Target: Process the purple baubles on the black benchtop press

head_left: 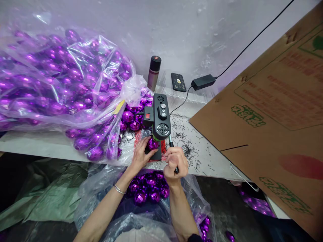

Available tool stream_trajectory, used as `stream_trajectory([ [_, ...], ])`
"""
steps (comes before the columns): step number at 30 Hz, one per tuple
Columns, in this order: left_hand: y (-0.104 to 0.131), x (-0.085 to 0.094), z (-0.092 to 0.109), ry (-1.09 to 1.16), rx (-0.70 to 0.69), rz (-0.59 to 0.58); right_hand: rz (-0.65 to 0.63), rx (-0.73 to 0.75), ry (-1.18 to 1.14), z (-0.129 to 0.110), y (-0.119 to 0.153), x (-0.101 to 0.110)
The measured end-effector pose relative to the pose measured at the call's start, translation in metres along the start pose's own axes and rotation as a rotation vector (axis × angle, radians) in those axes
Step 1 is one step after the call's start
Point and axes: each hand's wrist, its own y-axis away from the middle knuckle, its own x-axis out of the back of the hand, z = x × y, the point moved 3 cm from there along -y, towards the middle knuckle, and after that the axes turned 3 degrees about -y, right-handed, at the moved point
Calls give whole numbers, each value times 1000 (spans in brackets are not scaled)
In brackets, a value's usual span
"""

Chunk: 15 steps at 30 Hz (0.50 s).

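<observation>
A black press machine [162, 116] with a red switch stands on the white table. My left hand [141, 153] holds a shiny purple ball [152, 144] between thumb and fingers, right under the machine's head. Closed in a fist, my right hand [176, 164] grips the black handle [176, 170] of the machine's lever. Several purple balls [127, 116] lie on the table left of the machine. More balls [140, 197] rest in a clear plastic bag below the table edge, between my forearms.
A large clear bag of purple balls [75, 74] fills the left. Behind the machine are a bottle [153, 74], a phone [178, 82] and a power adapter [203, 82] with a cable. Small dark pins [188, 148] litter the table. A big cardboard box [272, 111] leans at right.
</observation>
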Motion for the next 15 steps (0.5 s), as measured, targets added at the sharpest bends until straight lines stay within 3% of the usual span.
stream_trajectory([
  [7, 5, -7, -9, 28, 44, 29, 7, -3, 7, 2, 4, 0],
  [15, 4, -6, -7, 43, 12, 44, 69, 109, 23, 23, 29, -8],
])
